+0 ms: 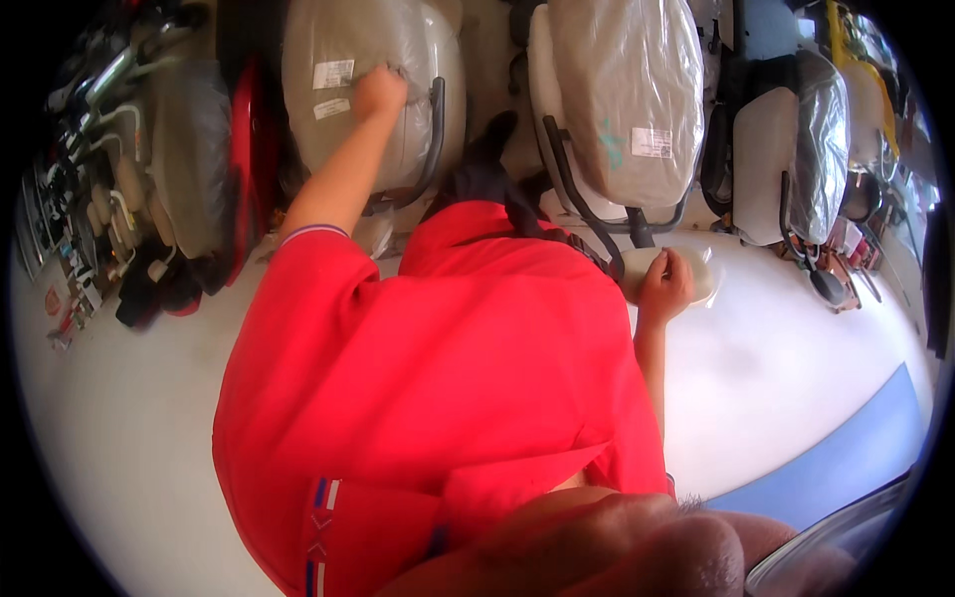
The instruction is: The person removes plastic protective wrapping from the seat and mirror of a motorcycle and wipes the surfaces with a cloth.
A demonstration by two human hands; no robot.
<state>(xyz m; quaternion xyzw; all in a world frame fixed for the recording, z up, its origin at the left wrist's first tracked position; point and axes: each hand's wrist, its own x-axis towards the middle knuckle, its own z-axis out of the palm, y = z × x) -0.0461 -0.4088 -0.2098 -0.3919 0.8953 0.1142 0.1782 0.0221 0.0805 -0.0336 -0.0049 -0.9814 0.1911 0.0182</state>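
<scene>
Left hand (381,92) curled on wrapped seat (413,129), pinch indeterminable. Seat likely heavy, slippery; hold bar (438,119) right of hand. Right hand (667,287) curled at pad (634,274), grip unclear.

Gap, 12 o'clock: narrow, between left chair (310,124) and right chair (632,85); hindered by left armrest (438,134), right armrest (564,169), wearer's leg (487,164). Barrier, 10 o'clock: red panel (242,169). Passage, 4 o'clock: white floor (736,418).
</scene>
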